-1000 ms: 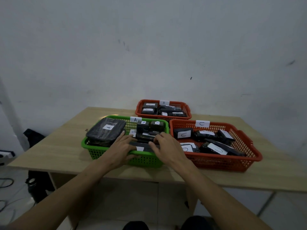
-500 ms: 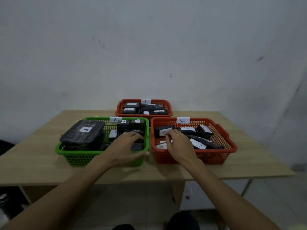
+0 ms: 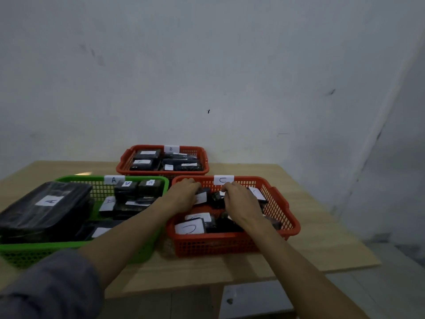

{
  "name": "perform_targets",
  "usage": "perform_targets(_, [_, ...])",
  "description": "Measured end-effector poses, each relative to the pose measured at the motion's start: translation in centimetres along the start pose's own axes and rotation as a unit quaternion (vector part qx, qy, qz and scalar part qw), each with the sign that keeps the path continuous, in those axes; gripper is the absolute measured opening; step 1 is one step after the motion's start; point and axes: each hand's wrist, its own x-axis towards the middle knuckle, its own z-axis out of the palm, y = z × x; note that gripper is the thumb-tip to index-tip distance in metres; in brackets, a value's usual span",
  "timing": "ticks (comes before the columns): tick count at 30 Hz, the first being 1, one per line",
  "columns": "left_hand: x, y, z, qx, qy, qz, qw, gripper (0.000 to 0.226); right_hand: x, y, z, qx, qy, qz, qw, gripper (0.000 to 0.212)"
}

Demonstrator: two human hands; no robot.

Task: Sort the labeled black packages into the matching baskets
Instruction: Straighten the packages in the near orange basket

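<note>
Three labelled baskets stand on the wooden table [image 3: 322, 229]: a green basket A [image 3: 69, 247] at the left, a red basket C [image 3: 218, 246] at the right, and a red basket B [image 3: 161, 173] behind them. All hold several black packages with white labels. Both my hands are inside basket C near its far wall. My left hand [image 3: 184, 195] curls over a black package with a white label [image 3: 202, 197]. My right hand [image 3: 241, 204] pinches a small black package [image 3: 218, 200] beside it. More C packages [image 3: 189, 227] lie at the basket's front.
A large flat package marked A [image 3: 46, 210] fills the left of the green basket, with smaller A packages [image 3: 135, 192] at its back. A white wall rises right behind the table. The table's right edge drops to the tiled floor [image 3: 391, 261].
My left hand has left the green basket and moved right into basket C. My right hand has reached deeper, toward the far wall. The view has moved closer and shifted to the right.
</note>
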Motion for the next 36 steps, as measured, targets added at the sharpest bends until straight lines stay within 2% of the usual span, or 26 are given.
perform_targets(4, [2.4,-0.8,1.8,0.133,-0.076,0.002,0.988,0.037,2.4,1.6,1.0,-0.061,-0.036,0.011,0.997,0.037])
perform_targets(7, [3.9,-0.8,2.6,0.164,-0.103,0.003,0.981,0.037,4.4,3.4,1.4,-0.072,-0.056,0.046,0.995,0.035])
perform_targets(10, [4.9,-0.7,2.6,0.138,-0.138,-0.008,0.981,0.037,5.6,5.1,2.1,-0.06,-0.101,0.065,0.991,0.035])
perform_targets(14, [5.9,-1.1,0.7,0.051,-0.282,-0.033,0.957,0.054,6.8,6.6,3.0,-0.053,-0.199,0.022,0.978,0.042])
perform_targets(17, [6.4,-1.2,-0.2,0.05,-0.332,-0.041,0.941,0.068,7.1,6.7,3.9,-0.048,-0.211,0.004,0.976,0.043])
perform_targets(19, [6.5,-1.1,0.0,0.042,-0.317,-0.031,0.947,0.057,7.0,6.7,4.6,-0.063,-0.197,-0.003,0.978,0.044])
perform_targets(23, [6.1,-1.4,1.1,0.049,-0.233,0.007,0.971,0.033,6.7,7.2,5.4,-0.059,-0.172,-0.007,0.983,0.046])
perform_targets(25, [5.8,-1.5,1.4,0.024,-0.216,0.009,0.976,0.034,6.7,7.4,5.5,-0.051,-0.172,-0.01,0.984,0.047])
perform_targets(27, [5.5,-1.6,1.5,0.009,-0.212,0.021,0.977,0.044,6.7,7.5,5.6,-0.044,-0.171,-0.011,0.984,0.046])
perform_targets(30, [5.2,-1.5,1.9,0.037,-0.191,0.041,0.98,0.058,6.7,7.4,5.5,-0.051,-0.173,-0.011,0.984,0.046])
perform_targets(33, [5.2,-1.4,2.4,0.069,-0.153,0.044,0.985,0.057,6.7,7.4,5.5,-0.068,-0.191,-0.009,0.979,0.048])
perform_targets(36, [5.0,-1.0,3.0,0.115,-0.152,0.051,0.98,0.052,6.7,7.5,5.4,-0.07,-0.197,-0.004,0.978,0.047])
